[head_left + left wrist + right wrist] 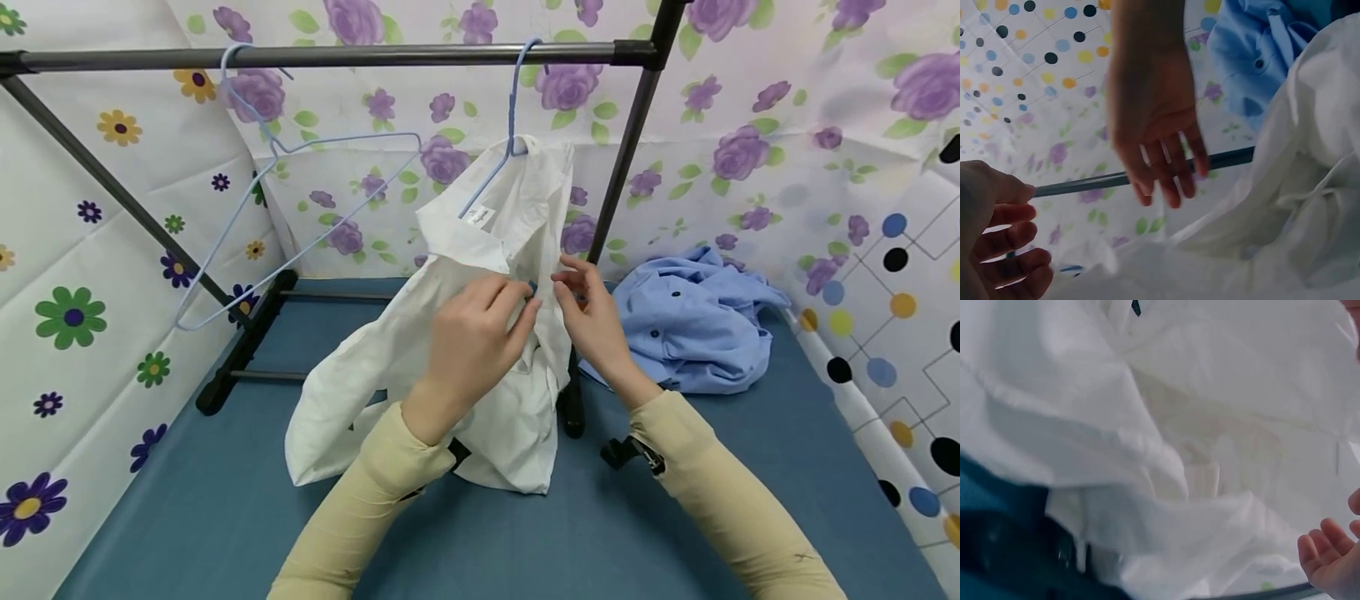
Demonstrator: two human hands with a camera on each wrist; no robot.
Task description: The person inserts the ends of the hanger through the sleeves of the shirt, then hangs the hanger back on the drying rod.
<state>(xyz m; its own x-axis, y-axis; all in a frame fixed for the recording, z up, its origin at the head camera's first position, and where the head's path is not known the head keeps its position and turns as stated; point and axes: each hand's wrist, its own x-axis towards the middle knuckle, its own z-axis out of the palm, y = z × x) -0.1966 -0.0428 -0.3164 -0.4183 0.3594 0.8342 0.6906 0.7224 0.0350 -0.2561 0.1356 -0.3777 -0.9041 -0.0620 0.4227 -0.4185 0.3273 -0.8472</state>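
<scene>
A white collared shirt (360, 367) hangs lopsidedly from a light-blue wire hanger (513, 100) hooked on a dark bar. One arm of that hanger lies across the collar beside a small label, and the other is hidden in the cloth. My left hand (476, 333) is in front of the shirt below the collar, fingers loosely bent and nothing between them in the left wrist view. At the shirt's right front edge is my right hand (596, 321), its fingers relaxed and slightly spread. White folds of the shirt (1210, 519) fill most of the right wrist view.
The dark rack (375, 57) spans the back, its feet on the blue-green table surface (495, 542). An unused light-blue wire hanger (360, 137) hangs at the left of the bar. A crumpled blue shirt (697, 325) lies at the right. Patterned sheets (750, 83) enclose the sides and back.
</scene>
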